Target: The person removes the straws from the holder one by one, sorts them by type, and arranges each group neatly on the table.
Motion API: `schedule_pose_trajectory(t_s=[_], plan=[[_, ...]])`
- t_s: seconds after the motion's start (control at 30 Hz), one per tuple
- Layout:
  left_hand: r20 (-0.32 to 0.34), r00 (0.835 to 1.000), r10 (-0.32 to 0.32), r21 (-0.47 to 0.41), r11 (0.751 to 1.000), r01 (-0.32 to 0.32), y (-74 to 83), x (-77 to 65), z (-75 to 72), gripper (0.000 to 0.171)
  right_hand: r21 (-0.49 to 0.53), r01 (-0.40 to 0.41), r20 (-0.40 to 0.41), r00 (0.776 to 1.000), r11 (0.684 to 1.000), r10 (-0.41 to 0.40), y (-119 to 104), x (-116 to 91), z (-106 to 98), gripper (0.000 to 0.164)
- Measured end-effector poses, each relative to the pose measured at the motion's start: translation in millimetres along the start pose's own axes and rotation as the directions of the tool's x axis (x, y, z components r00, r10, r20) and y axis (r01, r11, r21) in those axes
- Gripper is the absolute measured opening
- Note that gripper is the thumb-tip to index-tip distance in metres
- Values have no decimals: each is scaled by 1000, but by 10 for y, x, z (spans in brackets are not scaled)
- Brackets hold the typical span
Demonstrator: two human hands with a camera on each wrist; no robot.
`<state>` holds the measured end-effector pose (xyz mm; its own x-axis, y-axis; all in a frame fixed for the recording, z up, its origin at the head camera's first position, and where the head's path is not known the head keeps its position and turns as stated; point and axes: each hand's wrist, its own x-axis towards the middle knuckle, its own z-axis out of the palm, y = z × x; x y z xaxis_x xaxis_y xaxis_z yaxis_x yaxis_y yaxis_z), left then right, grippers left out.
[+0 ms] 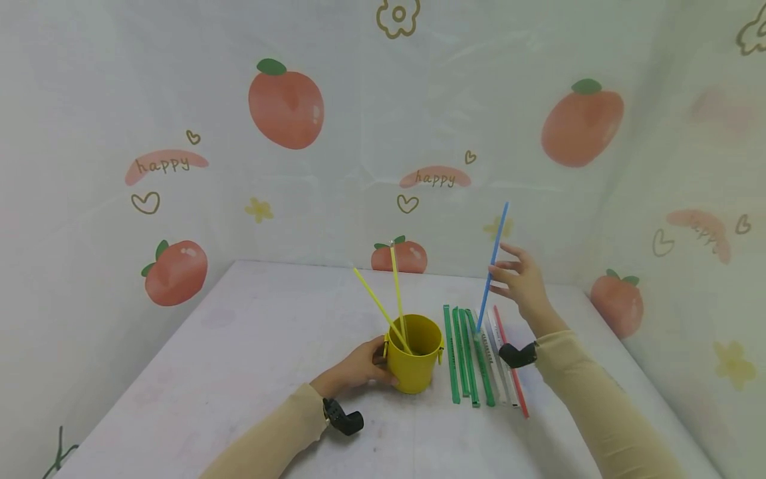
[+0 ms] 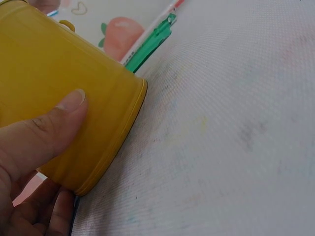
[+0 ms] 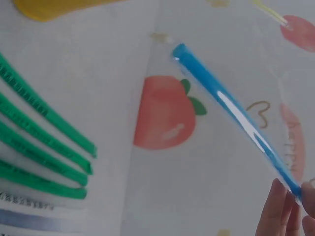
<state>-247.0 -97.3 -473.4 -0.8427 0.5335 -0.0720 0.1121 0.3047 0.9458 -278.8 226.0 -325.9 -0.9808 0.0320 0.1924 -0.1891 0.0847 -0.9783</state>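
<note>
A small yellow bucket (image 1: 413, 372) stands on the table with two yellow straws (image 1: 377, 303) leaning in it. My left hand (image 1: 359, 366) grips the bucket's left side; in the left wrist view the thumb (image 2: 54, 123) lies along its wall and the other fingers go round behind. Above the table on the right, my right hand (image 1: 522, 283) pinches a blue straw (image 1: 495, 249), tilted nearly upright. The right wrist view shows this blue straw (image 3: 221, 98) in a clear wrapper, held near one end by the fingertips.
Right of the bucket lie several green-wrapped straws (image 1: 451, 359), some white-wrapped straws (image 1: 499, 359) and a red straw (image 1: 519, 392), side by side. A white curtain (image 1: 335, 219) printed with peaches hangs behind the white table (image 1: 239, 346).
</note>
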Motion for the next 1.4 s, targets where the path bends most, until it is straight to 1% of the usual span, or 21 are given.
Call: schedule_pose_trajectory(t_s=[0.13, 0.3, 0.57, 0.77, 0.87, 0.93, 1.0, 1.1, 1.23, 1.37, 1.4], plan=[[1, 1000, 3, 2, 1000, -3, 0, 0, -2, 88, -64, -41, 19, 999, 997, 42, 81, 9, -94, 67], [-1, 1000, 6, 8, 1000, -6, 8, -3, -2, 88, -141, -98, 49, 993, 985, 106, 205, 3, -206, 68], [1, 1000, 11, 9, 1000, -11, 2, -8, 10, 87, -268, -192, 104, 968, 944, 227, 477, -40, -368, 70], [7, 999, 32, 14, 999, -32, 17, -13, 12, 86, -336, -245, 75, 955, 909, 285, 642, -103, -459, 69], [5, 1000, 28, 10, 1000, -28, 23, -16, 12, 86, -361, -265, 64, 950, 894, 307, 704, -144, -505, 69], [2, 999, 33, 19, 999, -33, 25, -20, 12, 86, -371, -279, 56, 945, 885, 322, 742, -170, -540, 68], [0, 1000, 29, 29, 999, -29, 29, -22, 14, 86, -395, -295, 48, 939, 870, 340, 775, -198, -576, 68], [-3, 1000, 30, 43, 999, -30, 30, -22, 16, 85, -404, -313, 49, 931, 859, 362, 822, -234, -631, 68], [-5, 1000, 27, 39, 999, -26, 19, -15, 16, 86, -423, -360, 36, 910, 832, 412, 879, -272, -689, 67], [10, 999, 45, 2, 999, -45, 1, -4, 14, 85, -440, -414, 17, 883, 797, 469, 946, -295, -724, 68], [13, 999, 47, -8, 999, -47, -2, -2, 13, 86, -437, -424, 15, 878, 793, 478, 963, -300, -728, 69]])
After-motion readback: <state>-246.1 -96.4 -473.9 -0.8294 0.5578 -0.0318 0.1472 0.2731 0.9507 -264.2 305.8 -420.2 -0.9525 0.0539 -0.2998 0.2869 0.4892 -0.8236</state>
